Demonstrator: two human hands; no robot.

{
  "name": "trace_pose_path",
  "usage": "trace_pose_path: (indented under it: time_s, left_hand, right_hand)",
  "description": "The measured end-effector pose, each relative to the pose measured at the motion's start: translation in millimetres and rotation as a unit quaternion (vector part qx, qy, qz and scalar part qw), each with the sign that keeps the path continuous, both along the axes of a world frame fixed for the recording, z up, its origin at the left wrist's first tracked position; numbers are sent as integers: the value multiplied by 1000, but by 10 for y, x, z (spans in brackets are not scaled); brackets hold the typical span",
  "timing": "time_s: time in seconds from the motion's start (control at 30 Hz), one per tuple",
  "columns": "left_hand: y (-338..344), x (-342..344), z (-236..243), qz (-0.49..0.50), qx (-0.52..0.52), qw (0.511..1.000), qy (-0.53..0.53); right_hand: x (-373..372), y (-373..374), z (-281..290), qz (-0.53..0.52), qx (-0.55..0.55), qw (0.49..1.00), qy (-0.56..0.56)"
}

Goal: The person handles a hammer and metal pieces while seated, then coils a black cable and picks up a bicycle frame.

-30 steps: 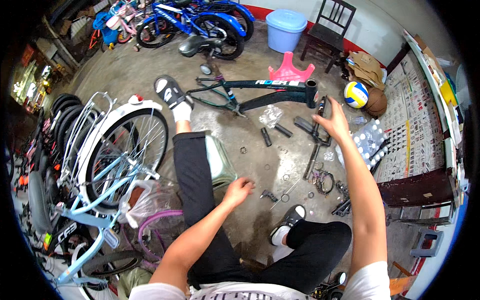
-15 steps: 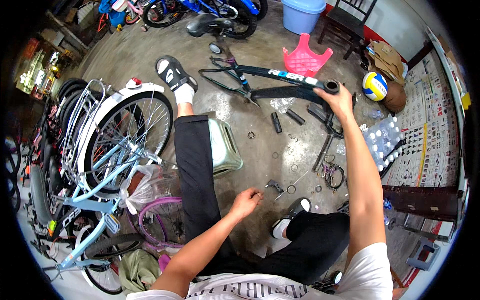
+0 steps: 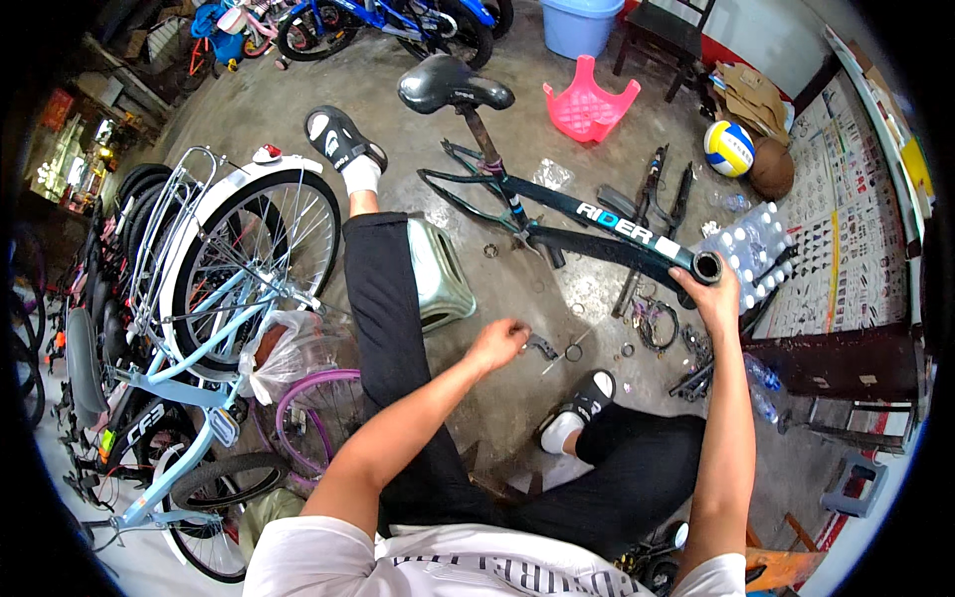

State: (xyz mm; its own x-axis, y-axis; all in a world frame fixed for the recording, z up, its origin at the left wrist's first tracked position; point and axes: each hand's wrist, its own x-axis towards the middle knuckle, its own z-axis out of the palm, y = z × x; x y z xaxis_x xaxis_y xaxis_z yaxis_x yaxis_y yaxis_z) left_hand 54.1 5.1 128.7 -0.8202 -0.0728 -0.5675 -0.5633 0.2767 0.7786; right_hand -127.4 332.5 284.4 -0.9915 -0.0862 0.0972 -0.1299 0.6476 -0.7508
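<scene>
My right hand (image 3: 712, 297) is wrapped round the head tube of a dark bicycle frame (image 3: 572, 207), whose open tube end faces up. The frame slants away to the far left, with a black saddle (image 3: 448, 84) on its seat post. My left hand (image 3: 500, 345) is over the floor between my legs, its fingers curled together; whatever they hold, if anything, is hidden. Beside its fingertips lie a dark brake lever (image 3: 540, 346) and a thin ring (image 3: 573, 352). A bicycle fork (image 3: 649, 189) rests on the floor beyond the frame.
At left stands a light-blue bicycle (image 3: 189, 383) beside a purple wheel rim (image 3: 284, 418). A pale green stool (image 3: 443, 274) lies by my left leg. Farther off are a pink stool (image 3: 589, 104) and a ball (image 3: 729, 148). Plastic bottles (image 3: 751, 249) and tangled cables (image 3: 655, 323) lie at right.
My right hand has brought the frame's head tube nearer to me and rightward; the saddle has come nearer too. The fork now shows clear of the frame. My left hand has moved slightly up and right.
</scene>
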Motion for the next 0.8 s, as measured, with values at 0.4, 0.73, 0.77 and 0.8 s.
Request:
trace_pose_path:
  time_s: [0.4, 0.73, 0.77, 0.8]
  left_hand:
    - [-1088, -2713, -180, 346, -221, 910, 65]
    - [-1059, -2929, -253, 315, -261, 907, 102]
    - [-1108, -2936, -265, 317, -275, 903, 96]
    - [-1153, -2963, -268, 318, -289, 899, 90]
  right_hand:
    - [-2, -11, 38, 10, 22, 1000, -13]
    - [6, -33, 20, 1, 47, 999, -6]
    - [7, -68, 15, 3, 45, 999, -4]
    - [8, -98, 11, 4, 43, 999, -2]
